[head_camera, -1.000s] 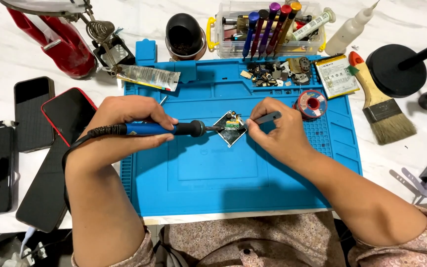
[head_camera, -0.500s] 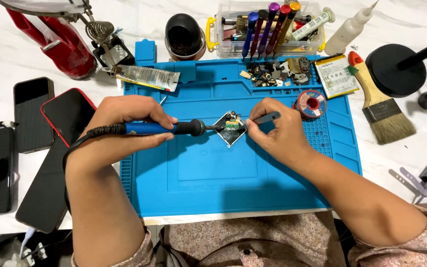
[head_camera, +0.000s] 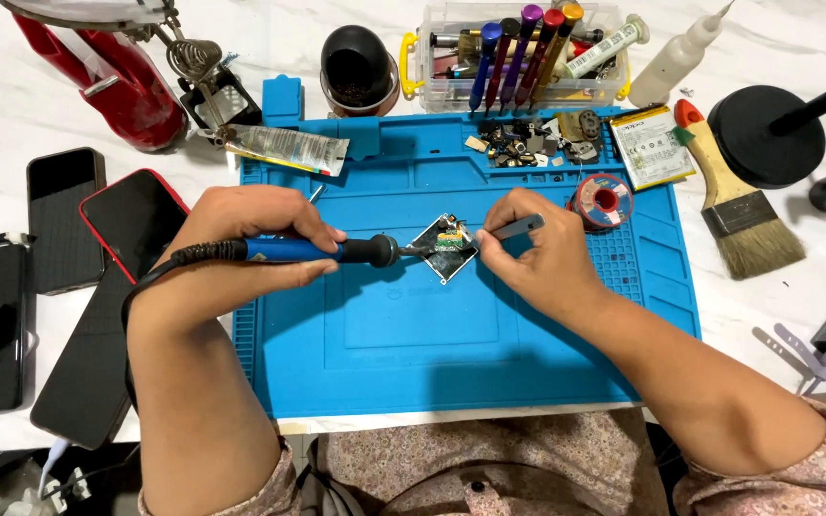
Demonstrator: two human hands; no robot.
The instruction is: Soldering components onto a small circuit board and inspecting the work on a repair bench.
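nothing has shifted since the earlier frame. left hand (head_camera: 241, 239) grips the soldering iron (head_camera: 327, 251), its long axis pointing to 3 o'clock, tip at the small circuit board (head_camera: 447, 247) mid-mat (head_camera: 384, 354). right hand (head_camera: 537, 258), nearer, pinches tweezers (head_camera: 516, 227) on the board from 3 o'clock.

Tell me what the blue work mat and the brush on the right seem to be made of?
The blue mat looks like silicone or soft rubber: matte, with moulded ridges and compartments. The brush appears to have a pale wooden handle with a red end, a dark, probably metal band, and tan bristles; natural or synthetic, I cannot tell.
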